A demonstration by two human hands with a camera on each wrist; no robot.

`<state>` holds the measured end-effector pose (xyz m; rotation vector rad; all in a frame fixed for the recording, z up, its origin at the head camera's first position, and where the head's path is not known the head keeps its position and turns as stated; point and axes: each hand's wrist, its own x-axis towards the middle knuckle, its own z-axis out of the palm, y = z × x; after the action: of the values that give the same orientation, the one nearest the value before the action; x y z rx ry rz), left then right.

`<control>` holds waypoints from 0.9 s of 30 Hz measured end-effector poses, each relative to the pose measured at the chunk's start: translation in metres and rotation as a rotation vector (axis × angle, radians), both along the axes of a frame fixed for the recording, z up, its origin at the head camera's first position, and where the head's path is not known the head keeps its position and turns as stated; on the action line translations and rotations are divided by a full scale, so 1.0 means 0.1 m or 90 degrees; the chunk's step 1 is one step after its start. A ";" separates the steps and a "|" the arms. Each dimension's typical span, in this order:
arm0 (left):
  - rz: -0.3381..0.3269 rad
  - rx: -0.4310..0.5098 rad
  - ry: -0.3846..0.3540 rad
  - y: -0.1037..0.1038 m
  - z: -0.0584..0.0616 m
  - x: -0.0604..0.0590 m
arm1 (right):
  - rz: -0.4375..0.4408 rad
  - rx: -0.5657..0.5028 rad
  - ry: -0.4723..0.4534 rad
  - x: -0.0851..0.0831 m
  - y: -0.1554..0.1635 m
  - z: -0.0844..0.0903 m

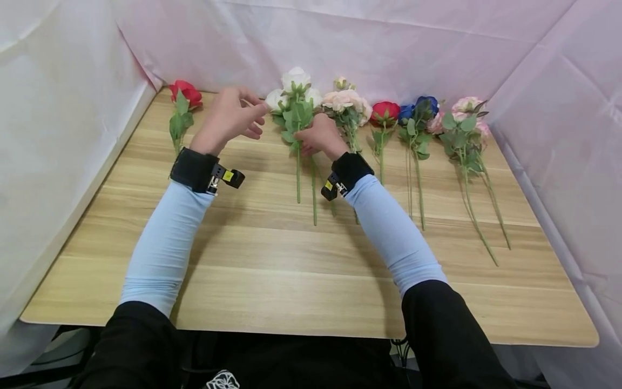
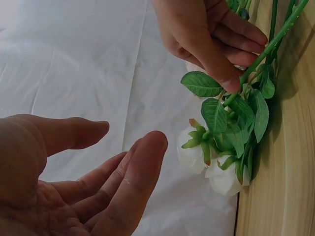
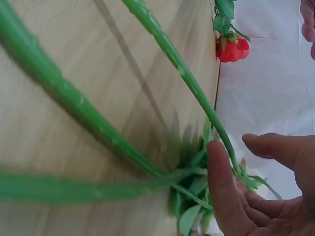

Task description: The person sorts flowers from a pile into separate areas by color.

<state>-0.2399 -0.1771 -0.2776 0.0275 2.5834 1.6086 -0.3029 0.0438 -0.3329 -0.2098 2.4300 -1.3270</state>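
My right hand (image 1: 323, 138) holds the green stem (image 2: 275, 42) of a white rose (image 1: 295, 78) between thumb and fingers, just below its leaves. That stem is raised off the tabletop and throws a shadow in the right wrist view. More white roses (image 1: 276, 100) lie under and beside it, their stems pointing toward the table's front. To the left, my left hand (image 1: 233, 119) hovers above the table with fingers loosely spread and nothing in them. In the left wrist view its thumb and fingers (image 2: 140, 172) are apart, short of the white blooms.
A red rose (image 1: 186, 93) lies alone at the back left of the wooden table (image 1: 272, 281). Right of the white roses lie pale peach roses (image 1: 345, 101), another red rose (image 1: 385, 111), blue roses (image 1: 426, 106) and pink roses (image 1: 466, 107). White cloth walls (image 1: 340, 38) enclose the table.
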 end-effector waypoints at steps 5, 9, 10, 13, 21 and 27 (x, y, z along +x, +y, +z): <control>-0.016 -0.034 -0.003 0.04 -0.01 0.01 | -0.012 0.020 0.017 0.06 0.10 0.05; -0.039 -0.075 -0.001 0.10 0.00 0.03 | -0.020 0.017 0.057 0.13 0.22 0.13; -0.046 -0.087 0.001 0.12 0.00 0.04 | -0.018 0.013 0.068 0.15 0.26 0.15; -0.073 -0.122 0.010 0.18 -0.01 0.06 | 0.001 -0.009 0.089 0.24 0.39 0.23; -0.122 -0.184 0.059 0.38 -0.02 0.12 | 0.065 -0.061 0.182 0.52 0.74 0.42; -0.152 -0.216 0.079 0.50 0.01 0.19 | 0.072 -0.057 0.230 0.60 0.94 0.45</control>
<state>-0.2213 -0.1274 -0.2763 0.4040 2.7816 1.1103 -0.2428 0.1377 -0.2875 -0.6514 2.5995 -1.4534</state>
